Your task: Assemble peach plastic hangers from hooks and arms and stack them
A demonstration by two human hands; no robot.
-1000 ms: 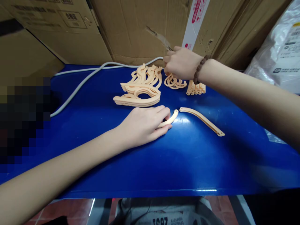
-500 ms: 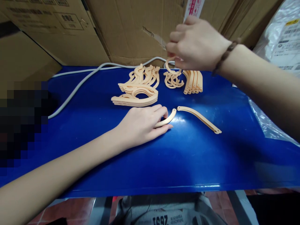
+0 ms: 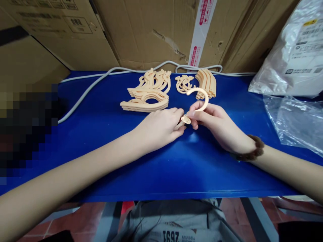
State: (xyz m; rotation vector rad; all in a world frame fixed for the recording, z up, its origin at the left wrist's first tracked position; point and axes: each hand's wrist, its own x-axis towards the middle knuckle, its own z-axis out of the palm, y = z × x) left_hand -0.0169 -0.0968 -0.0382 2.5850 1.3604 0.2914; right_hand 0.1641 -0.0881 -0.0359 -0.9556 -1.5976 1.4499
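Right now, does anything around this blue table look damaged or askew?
Yes: behind the blue table, the cardboard box has a ragged mark left of the printed tape, apparently a tear. The hanger hooks lie jumbled, unlike the nested curved bars beside them.

You are in what looks like a small workshop or storeroom; the view doesn't settle which. Cardboard cartons (image 3: 151,20) stand behind the blue surface (image 3: 151,174), one bearing white tape with red print (image 3: 202,30). A barcode-labelled plastic bag (image 3: 275,74) sits at the surface's right end. On it you have batches of matching cream folding hangers (image 3: 146,107), hooks (image 3: 181,90) and hanger arms (image 3: 211,82); below it are reddish floor tiles (image 3: 88,218).
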